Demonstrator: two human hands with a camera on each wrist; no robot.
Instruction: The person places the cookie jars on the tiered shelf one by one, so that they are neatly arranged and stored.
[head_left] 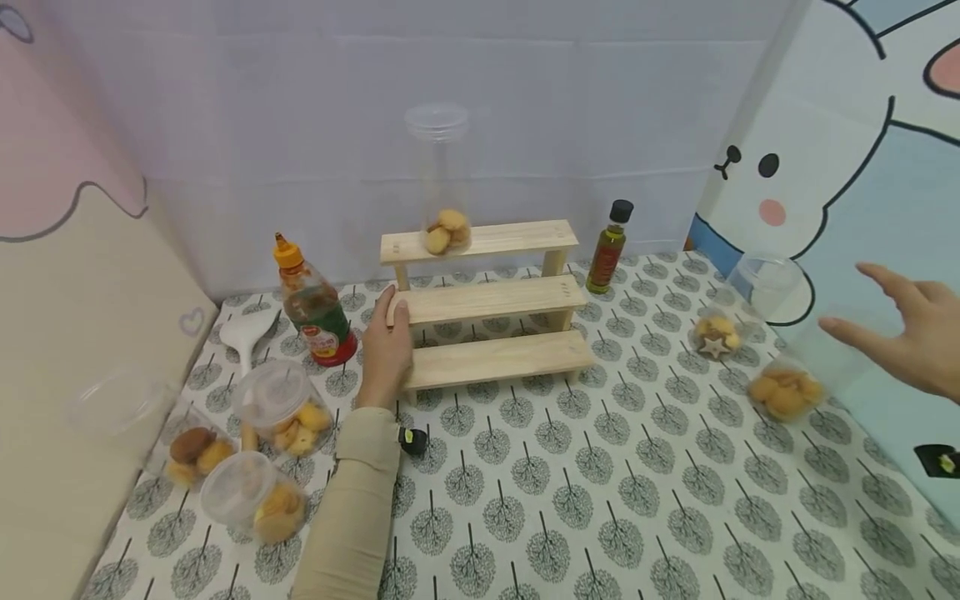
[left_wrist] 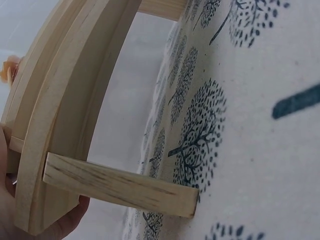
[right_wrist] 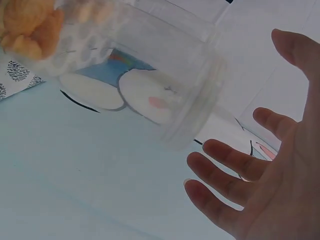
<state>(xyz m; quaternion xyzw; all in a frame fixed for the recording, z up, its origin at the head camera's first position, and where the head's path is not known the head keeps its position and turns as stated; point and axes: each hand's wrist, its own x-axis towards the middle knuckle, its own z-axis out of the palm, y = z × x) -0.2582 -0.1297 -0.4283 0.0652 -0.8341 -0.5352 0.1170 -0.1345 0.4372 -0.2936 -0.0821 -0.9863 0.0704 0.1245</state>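
A three-step wooden display shelf [head_left: 495, 300] stands mid-table. My left hand [head_left: 386, 354] grips its left end, with the thumb on top of the middle step. In the left wrist view the fingers [left_wrist: 75, 220] curl beneath a board, partly hidden by the wood. On the top step stands a tall clear jar [head_left: 447, 232] with cookies at its bottom. My right hand [head_left: 911, 337] hovers at the far right, fingers spread and holding nothing. Nearest to it is a clear jar of cookies [head_left: 786, 393]; the right wrist view shows a gap between the fingertips and the jar's lid [right_wrist: 197, 105].
Another cookie jar [head_left: 717, 335] stands at the right. At the left are a sauce bottle [head_left: 318, 312], a white spoon [head_left: 246, 333] and three cookie jars, one a short jar [head_left: 279, 508]. A small oil bottle [head_left: 607, 250] stands right of the shelf. Walls border the table.
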